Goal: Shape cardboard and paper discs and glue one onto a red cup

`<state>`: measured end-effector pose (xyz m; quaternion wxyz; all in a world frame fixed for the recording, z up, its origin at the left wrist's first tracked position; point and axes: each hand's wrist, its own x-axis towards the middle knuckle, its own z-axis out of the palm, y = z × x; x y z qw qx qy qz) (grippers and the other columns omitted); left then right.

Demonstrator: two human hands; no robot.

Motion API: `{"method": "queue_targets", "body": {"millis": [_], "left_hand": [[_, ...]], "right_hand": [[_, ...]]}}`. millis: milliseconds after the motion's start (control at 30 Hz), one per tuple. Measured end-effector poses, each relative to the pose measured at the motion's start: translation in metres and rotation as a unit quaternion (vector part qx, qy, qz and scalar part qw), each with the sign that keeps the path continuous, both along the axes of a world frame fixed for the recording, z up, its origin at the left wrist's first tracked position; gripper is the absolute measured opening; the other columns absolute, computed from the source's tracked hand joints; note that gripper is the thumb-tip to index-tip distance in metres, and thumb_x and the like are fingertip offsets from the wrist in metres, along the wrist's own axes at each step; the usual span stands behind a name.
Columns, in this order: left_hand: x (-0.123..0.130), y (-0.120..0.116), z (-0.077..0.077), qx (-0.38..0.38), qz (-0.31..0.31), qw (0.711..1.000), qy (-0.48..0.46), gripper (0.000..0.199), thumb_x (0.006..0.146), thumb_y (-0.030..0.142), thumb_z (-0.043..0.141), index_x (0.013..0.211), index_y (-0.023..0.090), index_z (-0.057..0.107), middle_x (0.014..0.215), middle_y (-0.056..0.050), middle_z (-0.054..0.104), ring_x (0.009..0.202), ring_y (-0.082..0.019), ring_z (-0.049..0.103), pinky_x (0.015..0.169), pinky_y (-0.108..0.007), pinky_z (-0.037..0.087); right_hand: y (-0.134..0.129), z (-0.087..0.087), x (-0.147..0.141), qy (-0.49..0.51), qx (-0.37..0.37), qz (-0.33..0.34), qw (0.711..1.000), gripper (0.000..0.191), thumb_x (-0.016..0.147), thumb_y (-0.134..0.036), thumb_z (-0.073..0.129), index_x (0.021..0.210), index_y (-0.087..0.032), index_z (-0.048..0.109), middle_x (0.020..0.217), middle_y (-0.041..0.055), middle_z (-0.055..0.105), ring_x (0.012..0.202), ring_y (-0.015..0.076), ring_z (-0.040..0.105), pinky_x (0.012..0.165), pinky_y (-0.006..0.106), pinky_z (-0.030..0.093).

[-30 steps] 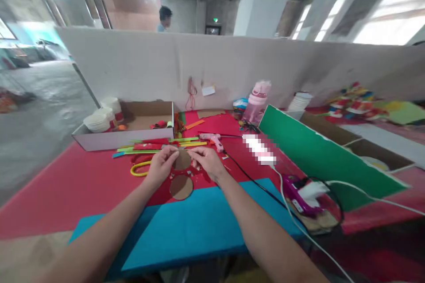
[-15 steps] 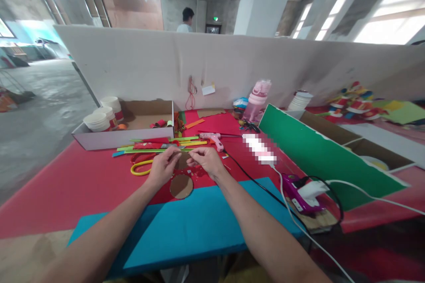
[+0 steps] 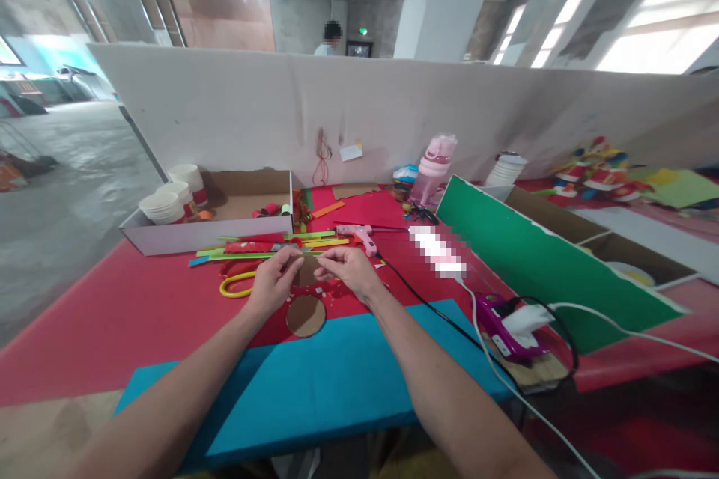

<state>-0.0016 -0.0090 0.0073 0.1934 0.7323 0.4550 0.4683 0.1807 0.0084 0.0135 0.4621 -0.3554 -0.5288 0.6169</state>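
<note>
My left hand (image 3: 278,277) is closed, thumb and fingertips pinched together above the red mat. My right hand (image 3: 345,269) faces it in a similar pinch, the fingertips of both nearly meeting. Between and just below them shows a brown cardboard piece (image 3: 307,272); whether the fingers grip it or something small and thin, I cannot tell. A round cardboard disc (image 3: 306,316) lies nearer me, partly over the blue board (image 3: 314,382). Scissors with yellow handles (image 3: 236,284) rest beside my left hand. Behind my right hand lies a pink glue gun (image 3: 359,234).
Paper strips (image 3: 225,254) lie before a white box (image 3: 207,236) holding paper cups (image 3: 162,206). A pink bottle (image 3: 435,168) stands at the back. To the right are a green-sided box (image 3: 550,262), a purple power strip (image 3: 514,329) and trailing cables. A person (image 3: 331,37) is beyond the partition.
My hands keep almost the same pose, fingertips still close together. The person beyond the partition has moved slightly right. The view has shifted a little.
</note>
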Motion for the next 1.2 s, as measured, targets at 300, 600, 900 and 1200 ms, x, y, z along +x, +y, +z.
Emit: {"method": "queue_targets", "body": {"millis": [300,600,900,1200], "left_hand": [[-0.001,0.003,0.000,-0.023,-0.041,0.999,0.007,0.022,0.089,0.035,0.047,0.088,0.018,0.059,0.079,-0.002,0.060,0.071,-0.014,0.055,0.064,-0.024,0.042],[0.001,0.000,0.003,0.003,-0.042,0.998,0.037,0.020,0.089,0.033,0.046,0.087,0.018,0.059,0.079,-0.002,0.062,0.072,-0.014,0.056,0.065,-0.023,0.042],[0.005,-0.006,0.004,0.041,0.002,0.995,0.092,0.021,0.091,0.031,0.045,0.090,0.018,0.061,0.081,-0.003,0.065,0.071,-0.014,0.059,0.065,-0.022,0.043],[0.006,-0.006,0.003,0.057,0.003,0.996,0.062,0.019,0.091,0.030,0.046,0.093,0.019,0.061,0.086,-0.004,0.066,0.076,-0.015,0.060,0.069,-0.023,0.045]], "right_hand": [[0.002,0.004,0.012,-0.056,0.027,0.061,0.996,0.031,0.069,-0.042,0.072,0.079,-0.012,0.066,0.064,0.0041,0.071,0.058,0.0130,0.067,0.062,0.025,0.055],[0.002,0.002,0.013,-0.064,0.029,0.057,0.996,0.028,0.068,-0.038,0.072,0.075,-0.013,0.065,0.062,0.0041,0.071,0.057,0.0134,0.068,0.059,0.024,0.054],[0.001,0.000,0.002,-0.001,-0.054,-0.007,0.999,0.019,0.066,-0.026,0.077,0.068,-0.013,0.063,0.057,0.0024,0.069,0.056,0.0119,0.068,0.061,0.023,0.056],[0.004,-0.004,0.002,0.083,-0.117,0.001,0.990,0.015,0.071,-0.020,0.075,0.071,-0.012,0.063,0.065,0.0044,0.071,0.063,0.0121,0.069,0.072,0.027,0.057]]}}
